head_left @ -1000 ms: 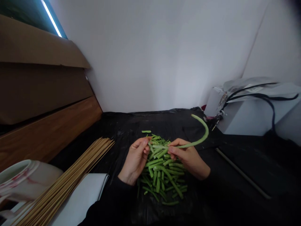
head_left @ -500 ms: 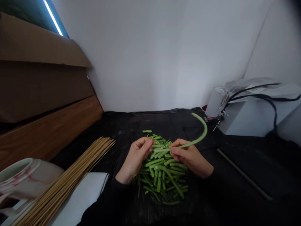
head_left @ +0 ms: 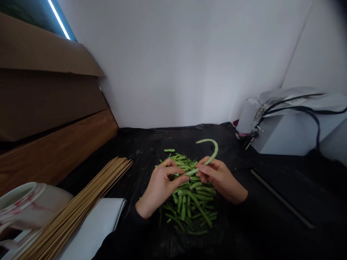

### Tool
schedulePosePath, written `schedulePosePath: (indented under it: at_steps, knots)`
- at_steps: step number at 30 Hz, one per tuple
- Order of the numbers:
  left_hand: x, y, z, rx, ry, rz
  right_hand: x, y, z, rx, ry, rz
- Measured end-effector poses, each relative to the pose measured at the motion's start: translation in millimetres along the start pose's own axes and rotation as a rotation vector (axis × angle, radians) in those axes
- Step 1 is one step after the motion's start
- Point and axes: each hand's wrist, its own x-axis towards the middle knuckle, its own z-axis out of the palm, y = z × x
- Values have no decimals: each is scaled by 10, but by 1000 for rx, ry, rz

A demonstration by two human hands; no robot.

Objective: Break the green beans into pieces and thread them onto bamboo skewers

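A long pale-green bean (head_left: pixel 214 150) is pinched between both hands, its free end curling up and back to the left. My left hand (head_left: pixel 162 183) grips its near end between thumb and fingers; a gold-coloured ring shows on one finger. Close beside it, my right hand (head_left: pixel 219 177) pinches the same bean farther along. Below both hands lies a heap of cut green bean pieces (head_left: pixel 187 206), partly hidden by the left hand. One short bean piece (head_left: pixel 169 150) lies apart at the far side of the heap.
Black plastic sheeting (head_left: pixel 146 144) covers the surface. To the left are thin wooden sticks (head_left: pixel 89 195), a folded white sheet (head_left: pixel 94 224) and a white mug (head_left: pixel 40 202) with red marks. A cardboard box (head_left: pixel 48 97) stands behind them. At right are a white box (head_left: pixel 282 133) and a dark rod (head_left: pixel 282 198).
My left hand has moved right and taken hold of the long bean's near end. The bean's curled end has shifted left, while my right hand stays in nearly the same place.
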Motion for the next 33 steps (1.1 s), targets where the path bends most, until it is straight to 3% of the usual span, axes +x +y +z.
schedulePosePath:
  at_steps: [3, 9, 16, 25, 33]
  knots:
    - [-4, 12, -9, 27, 13, 30, -5, 11, -13, -38, -26, -7]
    - [-35, 17, 4, 57, -79, 75, -4, 21, -7, -164, -53, -22]
    - [-36, -25, 16, 48, -65, 79, -22, -35, 14, -272, -34, -33]
    - [18, 24, 0, -91, 121, 62, 27, -14, -49, 42, 58, -71]
    - [40, 16, -11, -338, 229, -102, 16, 37, -1, 122, 48, 28]
